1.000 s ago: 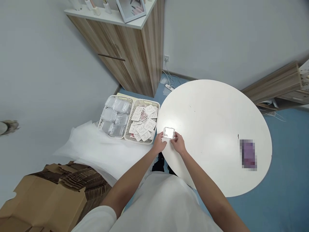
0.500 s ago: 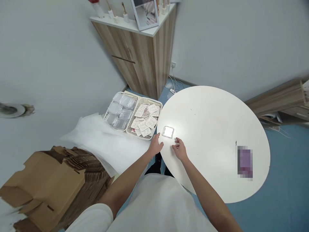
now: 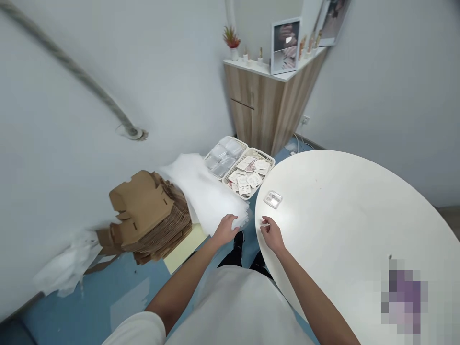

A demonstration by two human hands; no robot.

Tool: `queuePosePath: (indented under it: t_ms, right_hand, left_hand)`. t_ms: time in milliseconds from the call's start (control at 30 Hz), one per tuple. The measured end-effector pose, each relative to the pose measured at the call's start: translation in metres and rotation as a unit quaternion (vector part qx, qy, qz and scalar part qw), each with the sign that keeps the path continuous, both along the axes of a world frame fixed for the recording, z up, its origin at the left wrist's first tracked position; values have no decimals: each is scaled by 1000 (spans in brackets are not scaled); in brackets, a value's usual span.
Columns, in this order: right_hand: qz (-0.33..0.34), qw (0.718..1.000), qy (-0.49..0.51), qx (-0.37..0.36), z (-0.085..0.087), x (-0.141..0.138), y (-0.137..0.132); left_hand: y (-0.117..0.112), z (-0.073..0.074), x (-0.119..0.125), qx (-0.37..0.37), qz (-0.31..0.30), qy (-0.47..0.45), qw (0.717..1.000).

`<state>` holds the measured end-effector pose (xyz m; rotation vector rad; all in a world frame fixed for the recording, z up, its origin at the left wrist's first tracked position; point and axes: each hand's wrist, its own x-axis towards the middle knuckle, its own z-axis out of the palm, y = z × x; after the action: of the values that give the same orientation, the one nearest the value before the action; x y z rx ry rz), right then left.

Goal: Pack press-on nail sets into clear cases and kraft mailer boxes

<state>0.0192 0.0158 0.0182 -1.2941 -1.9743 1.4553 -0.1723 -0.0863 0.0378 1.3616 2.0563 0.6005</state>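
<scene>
My left hand (image 3: 225, 230) hangs between the round white table (image 3: 345, 201) and a stack of white foam sheets (image 3: 204, 187). Its fingers are apart and nothing is in them; it is nearest the sheets' right end, and I cannot tell whether it touches them. Over the table's near left edge is my right hand (image 3: 272, 234), fingers loosely bent, thumb apart, holding nothing. A small clear plastic case (image 3: 273, 199) lies flat on the table just beyond that hand, apart from it.
Left of the table stand a basket of printed cards (image 3: 247, 175) and a basket of clear packages (image 3: 224, 155). Flattened brown cardboard boxes (image 3: 147, 211) are piled further left. A wooden cabinet (image 3: 262, 103) fills the corner. A pixelated purple patch (image 3: 406, 297) covers something on the table.
My view has swung left, so the table and baskets appear further right. My left hand has moved away from the table edge towards the foam sheets; both hands are further from the case.
</scene>
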Motion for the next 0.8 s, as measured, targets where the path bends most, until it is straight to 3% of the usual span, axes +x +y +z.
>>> queuePosePath:
  t_ms: [200,367,500,633,800]
  right_hand:
    - [185,976,-54,96,8,-59,-5]
    - [283,943,-98,143,2,-117,-10]
    - [292,929,-131,187,-12,-159,-11]
    - [252,926,-199,198,-28,-183,-8]
    - [231,924,-252,172,-42,-197,-19]
  left_hand:
    - [-31,-2,-36,-11,102,16,995]
    - [-28,-11,-67,-1,126,-38,991]
    - [-19,-19,-98,-32,173,-95,980]
    - [-20,-28,-121,-94,223,-134,961]
    - [-30,-40,-131,-79,214,-163,960]
